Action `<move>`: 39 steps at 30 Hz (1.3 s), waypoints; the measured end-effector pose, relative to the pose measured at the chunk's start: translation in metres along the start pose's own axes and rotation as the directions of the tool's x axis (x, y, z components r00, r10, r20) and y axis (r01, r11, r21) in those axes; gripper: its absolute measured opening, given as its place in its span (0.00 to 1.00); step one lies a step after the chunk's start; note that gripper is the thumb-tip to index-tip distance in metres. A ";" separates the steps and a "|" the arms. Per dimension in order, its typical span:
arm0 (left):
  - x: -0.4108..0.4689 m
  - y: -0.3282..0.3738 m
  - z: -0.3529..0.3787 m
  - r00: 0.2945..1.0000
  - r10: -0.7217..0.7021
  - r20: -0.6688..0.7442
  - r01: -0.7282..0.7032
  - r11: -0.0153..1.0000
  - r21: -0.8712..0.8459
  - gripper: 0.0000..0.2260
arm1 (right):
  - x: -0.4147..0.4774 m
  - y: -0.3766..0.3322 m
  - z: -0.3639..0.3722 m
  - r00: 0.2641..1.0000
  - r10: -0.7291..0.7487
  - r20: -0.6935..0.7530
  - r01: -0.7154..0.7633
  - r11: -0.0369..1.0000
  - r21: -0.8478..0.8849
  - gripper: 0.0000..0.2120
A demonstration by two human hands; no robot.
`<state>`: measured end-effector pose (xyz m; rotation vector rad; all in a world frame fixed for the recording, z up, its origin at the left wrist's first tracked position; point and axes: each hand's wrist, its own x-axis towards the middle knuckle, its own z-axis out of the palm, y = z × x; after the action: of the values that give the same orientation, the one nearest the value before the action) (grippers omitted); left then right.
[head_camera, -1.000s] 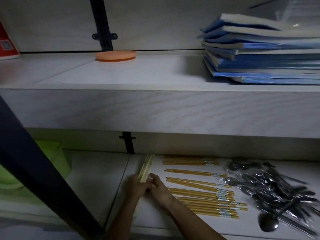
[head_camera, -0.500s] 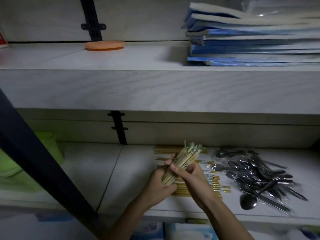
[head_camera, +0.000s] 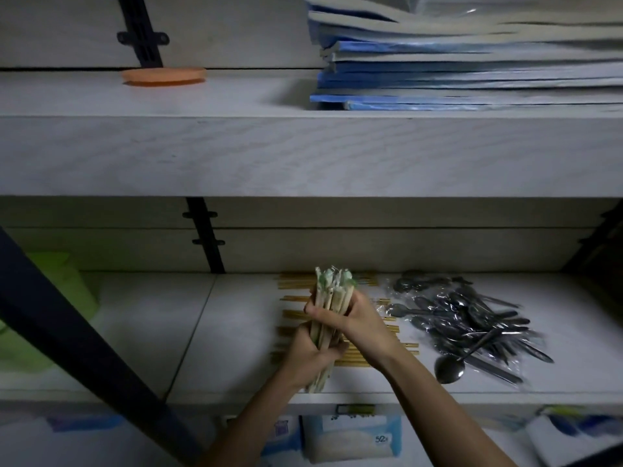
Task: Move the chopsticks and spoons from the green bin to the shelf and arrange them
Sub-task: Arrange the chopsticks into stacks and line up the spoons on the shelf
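Note:
Both hands hold one bundle of pale wrapped chopsticks (head_camera: 332,294) upright over the lower shelf (head_camera: 141,332). My left hand (head_camera: 308,357) grips its lower part; my right hand (head_camera: 350,320) wraps around its middle. Under the hands, rows of yellow chopsticks (head_camera: 293,313) lie flat on the shelf, partly hidden. To the right sits a heap of metal spoons (head_camera: 472,318) in clear wrap, one large spoon (head_camera: 450,367) at the front. The green bin (head_camera: 43,305) stands at the shelf's left end, behind a dark post.
A dark diagonal post (head_camera: 77,338) crosses the lower left. The upper shelf (head_camera: 303,153) carries an orange disc (head_camera: 163,75) and a stack of blue folders (head_camera: 472,62). White packets (head_camera: 350,436) sit below the lower shelf's front edge.
The bundle, which lay low on the shelf left of the yellow rows a second ago, has been lifted, carried right over them and stood more upright. The view has tilted down slightly.

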<state>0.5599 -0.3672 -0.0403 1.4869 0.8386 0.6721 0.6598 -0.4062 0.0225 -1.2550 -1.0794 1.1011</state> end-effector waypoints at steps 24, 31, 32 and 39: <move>0.004 0.010 0.006 0.997 0.054 0.059 -0.058 0.997 0.060 0.22 | 0.012 -0.023 -0.002 0.788 -0.498 0.362 0.542 0.283 -0.791 0.26; 0.006 0.017 0.005 0.984 -0.076 -0.163 0.025 0.954 -0.298 0.09 | -0.006 0.003 -0.023 0.864 -0.502 -0.024 0.441 0.780 -0.444 0.35; 0.007 0.016 0.003 0.977 -0.086 -0.197 0.007 0.928 -0.372 0.09 | -0.012 0.010 -0.025 0.925 -0.381 0.000 0.344 0.836 -0.428 0.39; 0.009 0.016 0.011 0.918 -0.338 -0.207 0.040 0.599 -0.800 0.14 | -0.017 0.058 -0.020 0.985 0.053 0.164 0.101 0.593 -0.799 0.26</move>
<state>0.5759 -0.3665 -0.0256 0.4566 0.7890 0.9882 0.6755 -0.4253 -0.0357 -1.8601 -1.8517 0.6806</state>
